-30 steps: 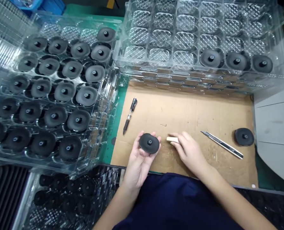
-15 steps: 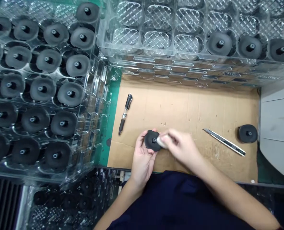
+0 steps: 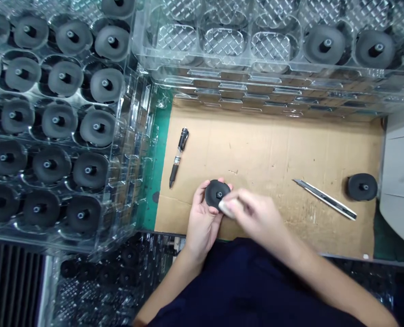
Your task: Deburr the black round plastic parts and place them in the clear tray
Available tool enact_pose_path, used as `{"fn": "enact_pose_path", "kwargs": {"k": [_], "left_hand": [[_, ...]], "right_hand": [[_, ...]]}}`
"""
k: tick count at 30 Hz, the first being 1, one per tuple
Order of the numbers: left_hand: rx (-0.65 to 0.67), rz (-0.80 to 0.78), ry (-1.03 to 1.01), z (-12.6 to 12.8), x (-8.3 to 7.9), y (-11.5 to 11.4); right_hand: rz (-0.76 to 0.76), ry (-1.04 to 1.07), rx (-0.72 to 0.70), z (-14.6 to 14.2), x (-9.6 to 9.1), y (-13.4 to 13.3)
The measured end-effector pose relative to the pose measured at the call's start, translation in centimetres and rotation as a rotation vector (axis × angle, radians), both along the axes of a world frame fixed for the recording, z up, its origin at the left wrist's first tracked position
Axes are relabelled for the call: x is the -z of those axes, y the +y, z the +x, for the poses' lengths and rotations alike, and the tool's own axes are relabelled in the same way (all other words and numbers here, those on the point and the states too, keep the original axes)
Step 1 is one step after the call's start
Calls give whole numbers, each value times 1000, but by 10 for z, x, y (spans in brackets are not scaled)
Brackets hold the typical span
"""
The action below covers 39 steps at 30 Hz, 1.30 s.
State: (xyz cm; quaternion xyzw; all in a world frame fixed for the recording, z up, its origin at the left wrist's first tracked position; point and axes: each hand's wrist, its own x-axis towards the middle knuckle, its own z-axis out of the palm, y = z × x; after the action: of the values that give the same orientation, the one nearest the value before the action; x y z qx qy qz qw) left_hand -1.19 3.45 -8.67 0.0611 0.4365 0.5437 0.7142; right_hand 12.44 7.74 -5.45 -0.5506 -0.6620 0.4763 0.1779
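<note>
My left hand point(image 3: 202, 222) is closed round a black round disc part point(image 3: 215, 193) with a small hub in its middle, held just above the cardboard sheet point(image 3: 273, 154). My right hand point(image 3: 256, 218) pinches a small pale block point(image 3: 226, 207) and presses it against the disc's lower right edge. The right hand is slightly blurred by motion.
A clear tray point(image 3: 134, 136) at left holds several black discs; another clear tray point(image 3: 256, 86) at the back holds a few at its right. On the cardboard lie a black pen point(image 3: 178, 157), a utility knife point(image 3: 326, 199) and one loose disc point(image 3: 362, 186).
My right hand brought the pale block from the cardboard up to the disc and now rubs it at the disc's edge. The view has shifted slightly.
</note>
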Motion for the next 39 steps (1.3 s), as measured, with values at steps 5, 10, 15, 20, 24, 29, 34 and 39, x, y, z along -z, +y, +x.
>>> {"fn": "enact_pose_path", "kwargs": {"k": [5, 10, 15, 20, 24, 29, 34, 39], "left_hand": [[-41, 23, 17, 0, 2, -1], [-57, 25, -1, 0, 4, -2], [-37, 33, 1, -3, 2, -1], [41, 22, -46, -2, -9, 1], [125, 6, -25, 4, -22, 3], [185, -36, 58, 0, -31, 4], [153, 4, 53, 4, -42, 4], [207, -29, 32, 6, -55, 2]], "right_hand": [[146, -67, 93, 2, 4, 24], [111, -20, -162, -15, -8, 22], [220, 76, -87, -9, 3, 7], [125, 5, 108, 29, 2, 4], [291, 29, 232, 21, -24, 2], [298, 227, 15, -1, -46, -14], [247, 161, -19, 1, -54, -9], [306, 286, -10, 6, -65, -23]]}}
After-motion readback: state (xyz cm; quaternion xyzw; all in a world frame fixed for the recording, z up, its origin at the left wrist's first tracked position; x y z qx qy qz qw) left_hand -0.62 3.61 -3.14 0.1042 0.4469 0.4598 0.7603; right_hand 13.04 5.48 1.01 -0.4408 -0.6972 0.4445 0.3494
